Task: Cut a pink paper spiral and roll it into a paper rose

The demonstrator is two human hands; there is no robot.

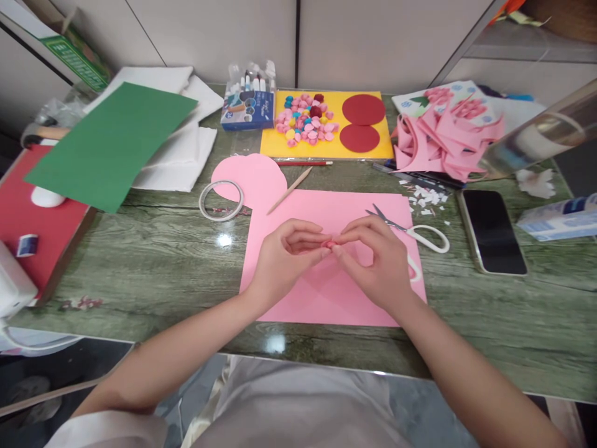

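Observation:
My left hand (284,255) and my right hand (375,258) meet over a pink paper sheet (326,292) in the middle of the table. Between their fingertips they pinch a small rolled pink paper piece (329,244). Both hands hover just above the sheet, fingers curled. White-handled scissors (415,230) lie on the sheet's right edge, just beyond my right hand. A thin wooden stick (290,190) lies at the sheet's top left.
A tape ring (221,200) lies left of the pink sheet. Behind are a yellow sheet (326,148) with small paper roses and two red discs, a marker box (248,102), green paper (112,140), pink scraps (443,143). A phone (493,230) lies at the right.

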